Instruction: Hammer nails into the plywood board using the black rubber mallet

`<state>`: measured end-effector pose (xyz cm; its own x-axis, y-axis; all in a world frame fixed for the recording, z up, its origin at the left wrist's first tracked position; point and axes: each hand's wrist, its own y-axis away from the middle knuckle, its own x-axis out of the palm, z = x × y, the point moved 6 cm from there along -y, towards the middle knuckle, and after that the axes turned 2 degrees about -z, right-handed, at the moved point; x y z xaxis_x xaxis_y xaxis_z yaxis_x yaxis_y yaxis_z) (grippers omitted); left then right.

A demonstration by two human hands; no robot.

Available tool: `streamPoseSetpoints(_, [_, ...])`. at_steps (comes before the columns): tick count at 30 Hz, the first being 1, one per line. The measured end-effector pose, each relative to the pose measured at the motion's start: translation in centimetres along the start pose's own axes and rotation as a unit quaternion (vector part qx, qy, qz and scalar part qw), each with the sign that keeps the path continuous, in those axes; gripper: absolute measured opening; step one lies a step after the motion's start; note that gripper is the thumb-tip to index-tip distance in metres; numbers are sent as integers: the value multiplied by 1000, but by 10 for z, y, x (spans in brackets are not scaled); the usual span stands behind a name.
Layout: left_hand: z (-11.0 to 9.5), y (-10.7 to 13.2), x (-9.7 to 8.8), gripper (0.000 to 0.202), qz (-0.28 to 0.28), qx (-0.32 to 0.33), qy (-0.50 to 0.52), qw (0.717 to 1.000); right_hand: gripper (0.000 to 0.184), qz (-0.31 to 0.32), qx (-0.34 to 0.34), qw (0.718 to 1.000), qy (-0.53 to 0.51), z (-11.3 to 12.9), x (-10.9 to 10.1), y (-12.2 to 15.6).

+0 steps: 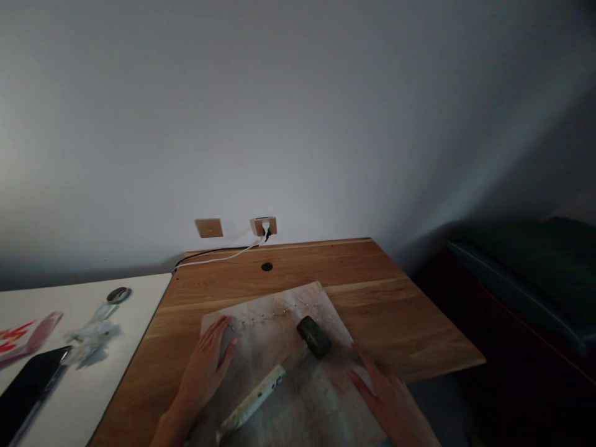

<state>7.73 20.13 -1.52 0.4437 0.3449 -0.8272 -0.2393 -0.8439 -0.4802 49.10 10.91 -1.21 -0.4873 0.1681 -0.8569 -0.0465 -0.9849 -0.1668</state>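
Observation:
A thin, pale wooden board [261, 347] lies at a slant on the wooden table. My left hand [212, 360] rests on its left edge, fingers stretched and thumb apart on the surface. At the right edge, my right hand [382, 391] touches the board with thumb and forefinger spread; its other fingers are partly hidden. Between the hands lies a mallet [314, 337] with a dark head and a whitish, spotted handle grip, touched by neither hand. A row of small shiny nails [263, 316] stands along the board's far edge.
The table [405, 323] meets a wall with a socket [265, 227], a plug and cables. On the white surface at left are a phone [28, 391], crumpled clear plastic [93, 335], a round dark item [118, 295] and a red-and-white packet [28, 338].

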Motion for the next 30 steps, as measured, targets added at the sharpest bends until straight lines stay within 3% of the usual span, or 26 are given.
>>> streamPoseSetpoints(3, [0, -1, 1, 42, -3, -1, 5, 1000, 46, -41, 17, 998, -36, -9, -8, 0])
streamPoseSetpoints(6, [2, -1, 5, 41, -4, -8, 8, 1000, 46, -37, 25, 998, -50, -9, -11, -6])
streamPoseSetpoints(14, [1, -2, 9, 39, -5, 6, 7, 1000, 50, -55, 58, 994, 73, -6, -13, -21])
streamPoseSetpoints(22, [-6, -10, 5, 35, -10, 44, -5, 999, 45, -72, 36, 993, 83, -2, -10, -10])
streamPoseSetpoints(26, [-7, -12, 4, 36, 9, 54, -16, 998, 40, -103, 7, 993, 64, 1, -10, -5])
streamPoseSetpoints(30, [-4, -13, 9, 40, 43, 44, -32, 998, 45, -103, -92, 989, 44, 39, -10, -16])
